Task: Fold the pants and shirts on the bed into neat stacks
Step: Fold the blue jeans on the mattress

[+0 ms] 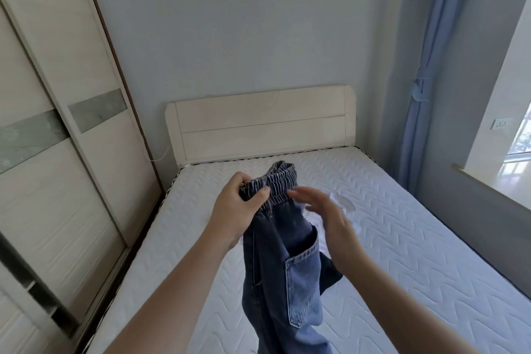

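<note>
Left hand [235, 210] grips the elastic waistband of the blue jeans [284, 261], which hang above the bed [402, 253]; right hand [330, 218] is open beside them. Behind lies something white [342, 204] on the quilted mattress, with a cream headboard [258, 121], a wardrobe [57, 123] and a blue curtain [431, 66] around.

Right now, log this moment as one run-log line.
phase: lifting jeans | left hand: gripping jeans at waistband | right hand: open beside waistband, blurred | white garment: on mattress | stacks: none visible
</note>
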